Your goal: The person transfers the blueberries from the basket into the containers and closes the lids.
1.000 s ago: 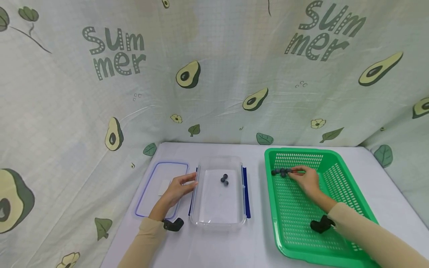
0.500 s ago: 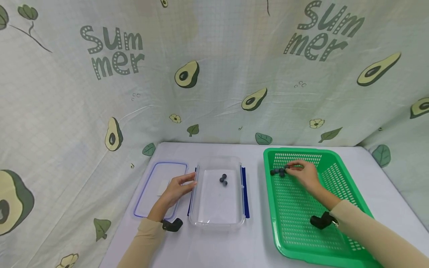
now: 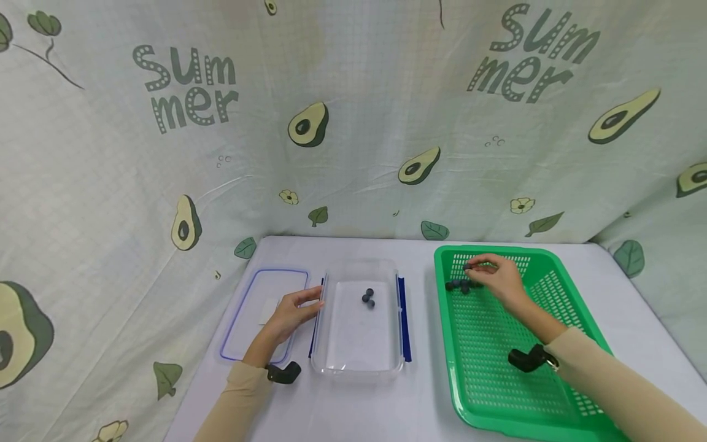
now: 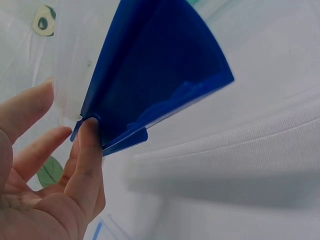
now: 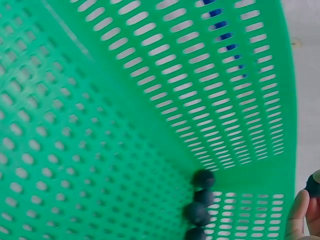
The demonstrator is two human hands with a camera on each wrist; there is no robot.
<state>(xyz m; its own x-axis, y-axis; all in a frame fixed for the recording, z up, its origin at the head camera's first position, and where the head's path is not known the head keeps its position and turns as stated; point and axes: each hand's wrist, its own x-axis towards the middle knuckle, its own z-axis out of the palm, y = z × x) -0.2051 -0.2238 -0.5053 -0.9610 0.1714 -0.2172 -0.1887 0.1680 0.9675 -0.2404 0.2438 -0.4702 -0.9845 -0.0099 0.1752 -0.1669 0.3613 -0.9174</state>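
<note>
My right hand (image 3: 499, 282) pinches one blueberry (image 3: 467, 267) between its fingertips, above the far left corner of the green basket (image 3: 458, 393). Below it, several blueberries (image 3: 464, 290) lie in that corner; the right wrist view shows some of them (image 5: 197, 214) lined up against the basket wall. Fingertips of my left hand (image 3: 289, 314) touch the left side of a clear plastic container (image 3: 359, 362), beside its blue latch flap (image 4: 155, 65). The fingers are extended and relaxed. Three blueberries (image 3: 368, 298) sit together on the container floor.
A clear lid with a blue seal (image 3: 248, 337) lies on the white table left of the container, partly under my left hand. Another blue flap (image 3: 405, 319) sticks out on the container's right side. A patterned cloth (image 3: 353, 202) hangs behind the table.
My right hand has picked a blueberry from the cluster and raised it slightly toward the far wall of the basket. My left hand stays at the container's side.
</note>
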